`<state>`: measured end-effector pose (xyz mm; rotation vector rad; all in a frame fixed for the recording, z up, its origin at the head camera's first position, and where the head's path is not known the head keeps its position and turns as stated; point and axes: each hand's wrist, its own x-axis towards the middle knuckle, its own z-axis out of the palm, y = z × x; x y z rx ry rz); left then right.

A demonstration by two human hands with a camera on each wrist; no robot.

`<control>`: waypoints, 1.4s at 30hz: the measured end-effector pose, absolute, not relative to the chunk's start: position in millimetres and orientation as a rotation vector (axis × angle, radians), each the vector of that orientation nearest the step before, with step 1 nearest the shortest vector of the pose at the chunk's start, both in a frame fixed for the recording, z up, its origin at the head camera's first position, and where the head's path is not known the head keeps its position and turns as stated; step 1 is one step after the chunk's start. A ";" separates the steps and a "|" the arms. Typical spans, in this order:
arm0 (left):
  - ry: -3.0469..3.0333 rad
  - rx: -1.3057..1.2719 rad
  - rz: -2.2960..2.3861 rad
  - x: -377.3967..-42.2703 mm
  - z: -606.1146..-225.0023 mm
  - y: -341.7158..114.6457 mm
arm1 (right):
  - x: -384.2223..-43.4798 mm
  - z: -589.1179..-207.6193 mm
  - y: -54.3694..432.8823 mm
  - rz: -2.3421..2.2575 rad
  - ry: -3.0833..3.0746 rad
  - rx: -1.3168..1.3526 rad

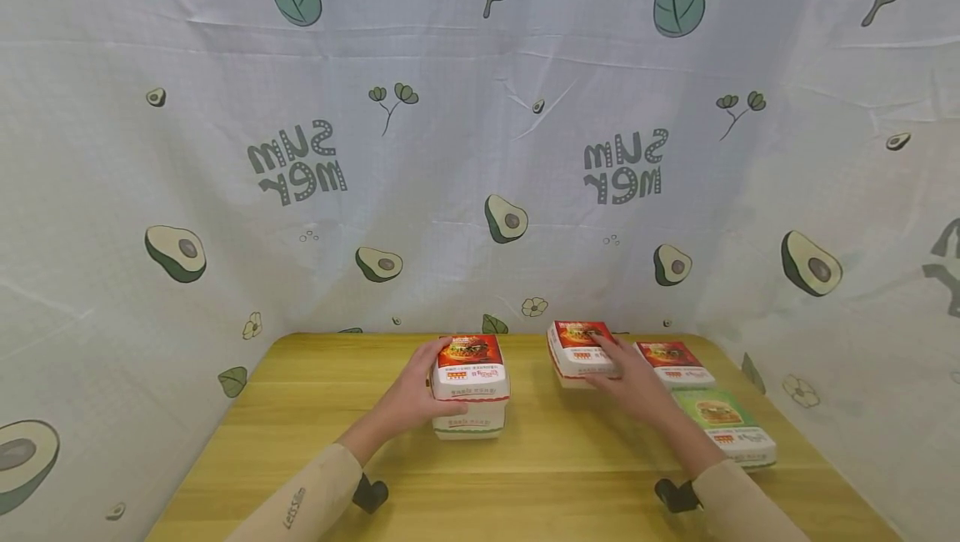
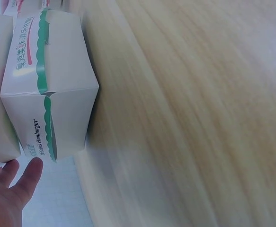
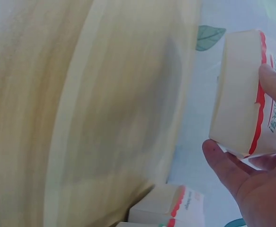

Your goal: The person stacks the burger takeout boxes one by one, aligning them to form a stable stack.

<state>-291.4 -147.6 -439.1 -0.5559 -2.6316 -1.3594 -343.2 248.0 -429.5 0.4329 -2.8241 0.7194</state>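
Behind the yellow, wood-grained desk (image 1: 525, 492), a pale fabric curtain (image 1: 450, 158) is hanging in soft creases, showing printed avocados and leaves. Near twelve o'clock on the desk, a squarish paperboard red-topped box (image 1: 471, 368) is resting on a green-trimmed box (image 1: 472, 425), and the left hand (image 1: 412, 392) is gripping the upper one with its fingers. Towards one o'clock, the right hand's (image 1: 637, 383) fingers are holding a second red-topped box (image 1: 568, 352) above the wood; at two and three, a third red-topped box (image 1: 678, 365) and a glossy green-topped box (image 1: 723, 421) are lying.
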 end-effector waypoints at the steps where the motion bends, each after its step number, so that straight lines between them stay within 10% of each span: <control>1: -2.631 -0.556 -1.360 -291.4 -439.2 -147.7 | -343.1 -428.6 247.6 0.722 -2.826 0.428; 42: -2.629 -0.575 -1.355 -294.0 -442.1 -146.9 | -313.2 -371.8 219.4 0.736 -2.719 0.605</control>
